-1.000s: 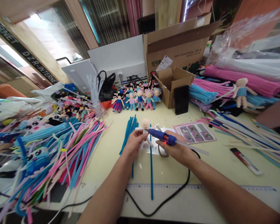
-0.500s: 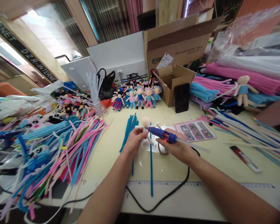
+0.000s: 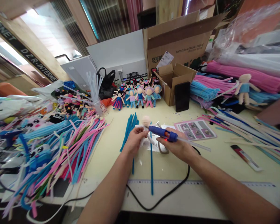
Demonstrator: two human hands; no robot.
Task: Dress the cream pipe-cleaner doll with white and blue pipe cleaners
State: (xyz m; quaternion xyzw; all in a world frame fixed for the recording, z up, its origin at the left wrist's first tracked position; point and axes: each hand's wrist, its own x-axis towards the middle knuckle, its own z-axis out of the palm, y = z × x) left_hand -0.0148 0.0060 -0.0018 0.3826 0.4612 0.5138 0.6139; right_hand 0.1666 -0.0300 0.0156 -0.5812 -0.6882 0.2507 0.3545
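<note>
Between the fingers of my left hand (image 3: 135, 139) is a small unfinished doll (image 3: 146, 121) with a round beige head and white limbs. My right hand (image 3: 177, 144) is wrapped round a blue glue gun (image 3: 162, 133), a red light glowing on it and a clear glue stick (image 3: 196, 145) jutting from its back. The gun's nozzle points left and meets the doll just below its head; whether it touches is too small to tell. Beneath, a teal pipe cleaner (image 3: 151, 174) lies lengthwise on the table, and a bunch of teal pipe cleaners (image 3: 128, 130) lies left of the doll.
Finished dolls (image 3: 140, 96) stand in rows at the back, beside a small cardboard box (image 3: 170, 82) and a black phone (image 3: 182, 97). Colourful pipe cleaners (image 3: 77, 146) heap up on the left. A ruler (image 3: 200, 183) runs along the front, crossed by a black cord (image 3: 158, 203).
The view has shifted very slightly. Both hands, the doll and the glue gun keep practically the same positions.
</note>
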